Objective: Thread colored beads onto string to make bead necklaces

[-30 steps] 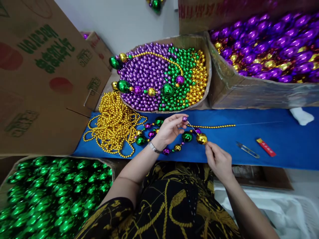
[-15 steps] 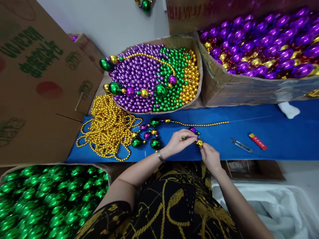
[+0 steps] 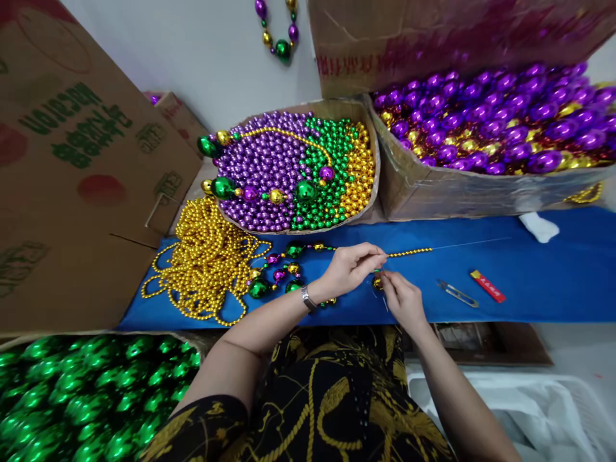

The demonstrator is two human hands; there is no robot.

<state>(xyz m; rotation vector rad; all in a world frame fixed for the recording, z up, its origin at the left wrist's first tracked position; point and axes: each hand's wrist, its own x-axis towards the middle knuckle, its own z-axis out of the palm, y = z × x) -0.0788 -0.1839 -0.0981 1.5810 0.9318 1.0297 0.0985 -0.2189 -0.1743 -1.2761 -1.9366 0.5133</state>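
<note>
Over the blue table, my left hand [image 3: 353, 266] has its thumb and fingers pinched together; whatever lies between them is too small to make out. Close beside those fingertips, my right hand [image 3: 403, 298] pinches a bead string, and a gold bead [image 3: 376, 282] shows at its fingertips. A thin thread end hangs just below. Behind my left hand runs a strand of small gold beads [image 3: 410, 253], ending in a bare thread to the right. Left of my hand, the strand's larger green, purple and gold beads [image 3: 294, 250] lie on the cloth, partly covered by my forearm.
A pile of gold bead chains [image 3: 206, 263] lies left. Behind stands a box of purple, green and gold beads [image 3: 262, 154], with a box of large purple beads [image 3: 505, 122] beside it. Thread snips [image 3: 457, 293] and a red packet [image 3: 487, 286] lie right. Green beads [image 3: 96, 391] fill a box below.
My left hand has moved up slightly, over the gold strand. The purple bead near my fingers is now out of sight, and the gold bead hangs lower. The camera view has shifted.
</note>
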